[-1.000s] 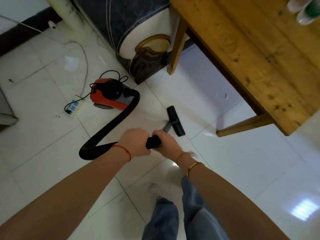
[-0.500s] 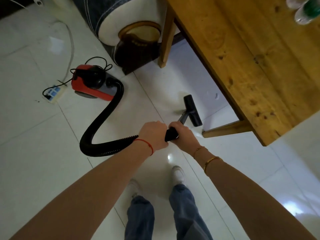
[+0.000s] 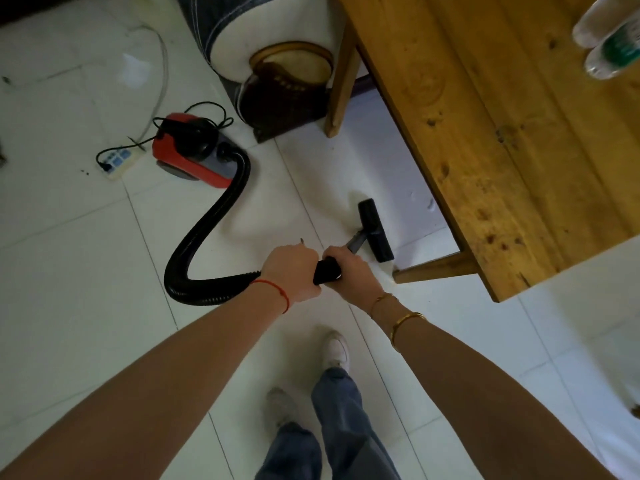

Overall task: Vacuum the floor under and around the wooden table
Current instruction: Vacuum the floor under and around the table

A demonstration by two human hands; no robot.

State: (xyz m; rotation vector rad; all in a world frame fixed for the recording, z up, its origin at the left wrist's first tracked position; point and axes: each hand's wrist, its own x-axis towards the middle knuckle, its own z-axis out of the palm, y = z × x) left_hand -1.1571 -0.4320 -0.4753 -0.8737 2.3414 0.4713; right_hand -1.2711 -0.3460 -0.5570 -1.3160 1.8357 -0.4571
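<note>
Head view: I looked down past both forearms at the white tiled floor, with my shoes at six o'clock.
Change: over the last second the black flat floor nozzle had slid from open tile toward the two o'clock side, ending just beside the shaded strip under the yellow-brown wooden table.
Left hand: my left hand was wrapped round the rear of the black wand handle, where the ribbed black hose joined it.
Right hand: my right hand was clenched on the front of that same handle, knuckles up.
Meaning: I judged the stroke was only reaching the table's edge; the floor beneath it looked largely undone.
Vacuum body: the red and black canister vacuum sat at ten o'clock, well apart from the nozzle.
Surface: the tiles were glossy, with dark specks near the white power strip.
Room: a dark stitched round stool stood at twelve o'clock, close to a table leg; clear plastic bottles stood on the tabletop at two o'clock.
</note>
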